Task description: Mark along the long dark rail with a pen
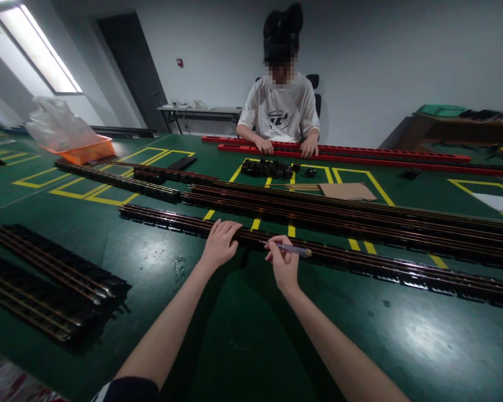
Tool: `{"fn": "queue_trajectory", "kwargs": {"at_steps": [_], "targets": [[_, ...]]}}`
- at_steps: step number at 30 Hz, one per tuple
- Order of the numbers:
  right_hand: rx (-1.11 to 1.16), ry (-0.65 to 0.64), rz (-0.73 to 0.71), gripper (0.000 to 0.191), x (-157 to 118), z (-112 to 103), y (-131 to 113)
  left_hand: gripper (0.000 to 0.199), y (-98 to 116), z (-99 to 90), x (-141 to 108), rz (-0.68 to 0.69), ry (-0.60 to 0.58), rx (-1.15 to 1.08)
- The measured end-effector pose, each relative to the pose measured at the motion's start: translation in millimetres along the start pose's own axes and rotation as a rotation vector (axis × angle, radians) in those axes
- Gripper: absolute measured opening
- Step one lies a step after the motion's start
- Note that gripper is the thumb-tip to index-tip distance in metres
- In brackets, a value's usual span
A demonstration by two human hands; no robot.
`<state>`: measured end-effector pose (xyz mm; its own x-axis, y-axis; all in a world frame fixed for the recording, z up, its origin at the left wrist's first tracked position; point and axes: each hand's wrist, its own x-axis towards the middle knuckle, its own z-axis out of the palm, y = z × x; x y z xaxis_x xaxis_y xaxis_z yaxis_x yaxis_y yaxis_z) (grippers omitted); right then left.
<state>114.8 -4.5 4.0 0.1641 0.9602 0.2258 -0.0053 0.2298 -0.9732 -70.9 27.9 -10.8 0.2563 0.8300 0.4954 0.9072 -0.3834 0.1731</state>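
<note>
A long black strip with copper-coloured rods (360, 258) runs across the green table in front of me. My left hand (221, 243) lies on this strip, fingers stretched over its top and thumb toward the right. Just right of it, my right hand (285, 268) is closed around a slim pen-like tool with a clear barrel (295, 249). The tool lies nearly level, its thin end pointing left and close to the strip. Whether that end touches the strip I cannot tell.
Several similar strips (318, 209) lie beyond, and shorter ones (46, 268) at left. A co-worker (279, 111) sits opposite, hands on red rails (360, 153). Small black parts (268, 168), cardboard (347, 191) and an orange bin (84, 152) holding a plastic bag are on the table.
</note>
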Motion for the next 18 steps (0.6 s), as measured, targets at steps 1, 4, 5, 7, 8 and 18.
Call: {"fn": "queue_trajectory", "kwargs": {"at_steps": [1, 4, 5, 7, 8, 18], "targets": [[0.004, 0.0, 0.003, 0.014, 0.1, 0.2, 0.2, 0.04, 0.7, -1.0, 0.2, -0.002, -0.003, 0.0], [0.012, 0.011, 0.02, 0.013, 0.5, 0.9, 1.8, 0.035, 2.4, -2.8, 0.7, -0.003, -0.003, 0.015], [0.017, 0.016, 0.024, 0.013, 0.7, 1.2, 2.6, 0.034, 2.6, -2.7, 0.8, 0.0, -0.001, 0.022], [0.028, 0.025, 0.031, 0.013, 1.0, 1.5, 3.8, 0.034, 2.1, -1.5, 0.6, 0.006, 0.001, 0.035], [0.03, 0.027, 0.033, 0.013, 1.2, 1.6, 4.2, 0.035, 1.6, -0.4, 0.5, 0.007, 0.004, 0.041], [0.0, 0.012, 0.012, 0.013, 1.0, 1.1, 5.3, 0.032, -1.2, 6.7, 0.0, 0.026, 0.062, 0.104]]}}
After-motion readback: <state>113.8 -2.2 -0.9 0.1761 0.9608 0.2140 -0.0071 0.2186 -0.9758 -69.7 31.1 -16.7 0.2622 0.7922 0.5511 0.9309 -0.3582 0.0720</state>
